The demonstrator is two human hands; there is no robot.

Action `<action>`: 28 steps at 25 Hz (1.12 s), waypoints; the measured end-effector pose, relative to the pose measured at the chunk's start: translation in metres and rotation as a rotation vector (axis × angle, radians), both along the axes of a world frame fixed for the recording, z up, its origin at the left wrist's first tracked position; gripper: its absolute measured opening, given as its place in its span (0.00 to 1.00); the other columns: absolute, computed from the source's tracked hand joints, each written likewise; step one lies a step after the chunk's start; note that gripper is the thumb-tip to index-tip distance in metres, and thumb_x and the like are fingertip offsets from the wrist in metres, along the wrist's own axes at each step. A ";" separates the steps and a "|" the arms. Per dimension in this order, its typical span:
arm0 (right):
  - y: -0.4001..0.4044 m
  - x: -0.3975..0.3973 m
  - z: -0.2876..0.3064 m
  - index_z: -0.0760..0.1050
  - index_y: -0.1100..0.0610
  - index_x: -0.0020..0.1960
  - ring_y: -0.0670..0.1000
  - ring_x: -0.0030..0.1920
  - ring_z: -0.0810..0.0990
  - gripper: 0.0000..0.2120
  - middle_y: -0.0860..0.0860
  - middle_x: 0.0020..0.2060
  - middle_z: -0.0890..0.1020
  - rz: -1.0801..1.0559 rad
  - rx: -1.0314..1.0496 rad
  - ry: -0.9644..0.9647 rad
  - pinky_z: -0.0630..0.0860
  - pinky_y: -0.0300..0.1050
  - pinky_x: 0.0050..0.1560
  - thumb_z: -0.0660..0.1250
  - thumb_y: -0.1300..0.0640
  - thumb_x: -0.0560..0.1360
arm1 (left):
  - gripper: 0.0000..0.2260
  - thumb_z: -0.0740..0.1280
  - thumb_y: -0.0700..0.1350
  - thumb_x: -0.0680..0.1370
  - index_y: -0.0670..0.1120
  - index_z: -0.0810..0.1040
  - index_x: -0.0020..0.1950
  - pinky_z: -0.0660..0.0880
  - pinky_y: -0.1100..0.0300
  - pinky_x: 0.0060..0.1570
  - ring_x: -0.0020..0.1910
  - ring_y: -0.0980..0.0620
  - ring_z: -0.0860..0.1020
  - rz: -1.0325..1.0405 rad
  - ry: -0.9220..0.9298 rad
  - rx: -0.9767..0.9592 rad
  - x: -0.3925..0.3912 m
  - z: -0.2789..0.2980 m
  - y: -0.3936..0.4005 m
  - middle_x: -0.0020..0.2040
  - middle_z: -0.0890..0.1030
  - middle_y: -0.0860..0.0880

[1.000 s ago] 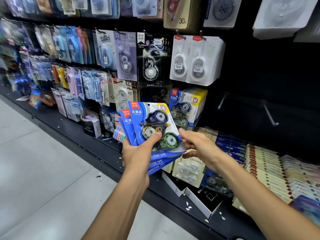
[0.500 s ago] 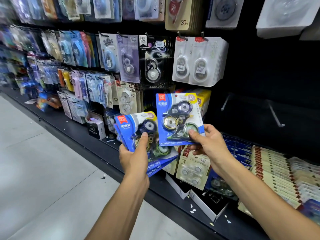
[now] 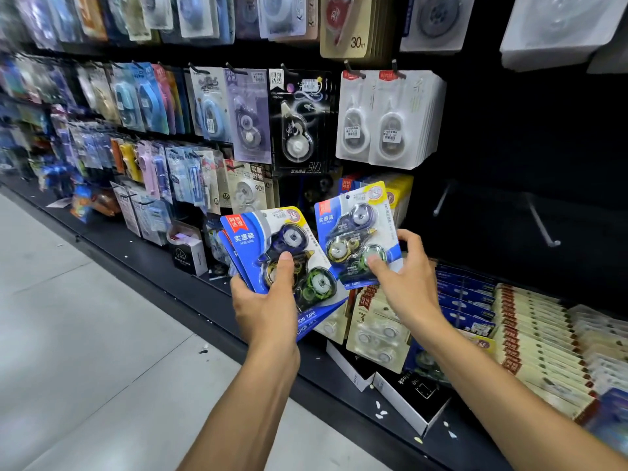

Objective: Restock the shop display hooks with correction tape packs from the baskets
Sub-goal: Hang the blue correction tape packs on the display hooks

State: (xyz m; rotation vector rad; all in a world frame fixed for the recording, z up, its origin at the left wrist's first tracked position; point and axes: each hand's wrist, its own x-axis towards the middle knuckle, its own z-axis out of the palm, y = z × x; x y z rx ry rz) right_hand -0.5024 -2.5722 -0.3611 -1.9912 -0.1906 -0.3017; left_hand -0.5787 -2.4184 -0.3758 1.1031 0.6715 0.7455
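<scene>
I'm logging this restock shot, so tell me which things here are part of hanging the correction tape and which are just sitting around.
In the job:
- single blue pack, pinched by the right hand
- fanned stack of blue packs, gripped by the left hand
- bare hooks

Just there:
- white tape packs hanging above
- black boxes on the shelf
- cream packs lying in rows

both bare forearms are extended toward 12 o'clock; the left hand (image 3: 268, 300) is clenched thumb-up, the right hand (image 3: 406, 277) is pinched shut.
</scene>
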 end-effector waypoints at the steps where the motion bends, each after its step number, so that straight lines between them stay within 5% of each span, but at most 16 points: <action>1: 0.001 -0.002 -0.001 0.62 0.45 0.75 0.46 0.54 0.74 0.29 0.42 0.56 0.76 0.025 0.002 -0.019 0.71 0.47 0.56 0.69 0.49 0.78 | 0.23 0.77 0.60 0.70 0.55 0.77 0.62 0.82 0.46 0.55 0.53 0.49 0.83 -0.004 0.002 -0.008 0.000 0.000 -0.001 0.57 0.82 0.53; 5: 0.008 -0.005 -0.003 0.68 0.42 0.73 0.39 0.49 0.76 0.24 0.41 0.53 0.78 0.039 -0.007 -0.098 0.70 0.43 0.55 0.68 0.50 0.79 | 0.18 0.77 0.56 0.73 0.53 0.76 0.59 0.84 0.49 0.48 0.51 0.50 0.84 0.011 -0.012 -0.081 0.000 0.002 0.002 0.57 0.82 0.52; 9: 0.010 -0.001 -0.005 0.78 0.45 0.60 0.52 0.50 0.78 0.10 0.48 0.46 0.81 -0.034 0.148 -0.122 0.77 0.48 0.50 0.70 0.50 0.78 | 0.15 0.76 0.55 0.75 0.52 0.76 0.55 0.79 0.61 0.31 0.47 0.52 0.84 0.036 -0.033 -0.094 -0.004 0.007 0.004 0.54 0.82 0.52; 12: 0.012 0.004 -0.002 0.78 0.47 0.62 0.47 0.53 0.74 0.13 0.42 0.49 0.77 -0.058 0.114 -0.084 0.72 0.46 0.53 0.70 0.48 0.78 | 0.12 0.76 0.55 0.75 0.55 0.74 0.50 0.80 0.57 0.37 0.47 0.51 0.83 0.042 -0.028 -0.085 -0.005 0.008 0.005 0.53 0.82 0.53; 15: 0.016 0.023 -0.004 0.73 0.49 0.71 0.50 0.56 0.75 0.19 0.47 0.61 0.76 -0.066 0.027 -0.021 0.71 0.44 0.53 0.66 0.50 0.81 | 0.12 0.76 0.55 0.75 0.55 0.74 0.49 0.81 0.55 0.39 0.47 0.50 0.84 0.038 -0.009 -0.076 -0.006 0.006 0.005 0.53 0.82 0.53; 18: 0.021 0.049 -0.009 0.61 0.47 0.79 0.48 0.34 0.74 0.25 0.55 0.72 0.72 -0.028 -0.083 0.126 0.71 0.42 0.34 0.59 0.58 0.84 | 0.12 0.76 0.56 0.75 0.55 0.75 0.50 0.84 0.47 0.45 0.49 0.48 0.84 0.025 0.004 -0.078 -0.004 0.003 0.005 0.54 0.82 0.52; 19: 0.021 0.056 -0.008 0.60 0.47 0.80 0.48 0.34 0.72 0.25 0.56 0.71 0.73 -0.028 -0.095 0.141 0.71 0.43 0.34 0.58 0.59 0.84 | 0.13 0.76 0.56 0.75 0.55 0.75 0.52 0.84 0.46 0.46 0.49 0.48 0.84 0.025 0.008 -0.085 -0.003 0.002 0.005 0.54 0.82 0.52; 23: 0.027 0.078 -0.006 0.63 0.49 0.78 0.56 0.61 0.77 0.26 0.54 0.69 0.74 -0.119 -0.115 0.124 0.72 0.49 0.56 0.64 0.51 0.82 | 0.13 0.76 0.57 0.74 0.55 0.76 0.52 0.83 0.45 0.49 0.48 0.48 0.83 0.022 0.029 -0.080 0.001 -0.001 -0.001 0.54 0.82 0.52; 28: 0.022 0.115 -0.007 0.64 0.45 0.77 0.58 0.51 0.80 0.24 0.56 0.66 0.77 -0.221 -0.231 0.177 0.72 0.47 0.42 0.63 0.54 0.83 | 0.16 0.76 0.56 0.74 0.53 0.77 0.57 0.82 0.44 0.53 0.49 0.49 0.83 -0.017 0.033 -0.058 0.005 -0.005 -0.005 0.53 0.82 0.53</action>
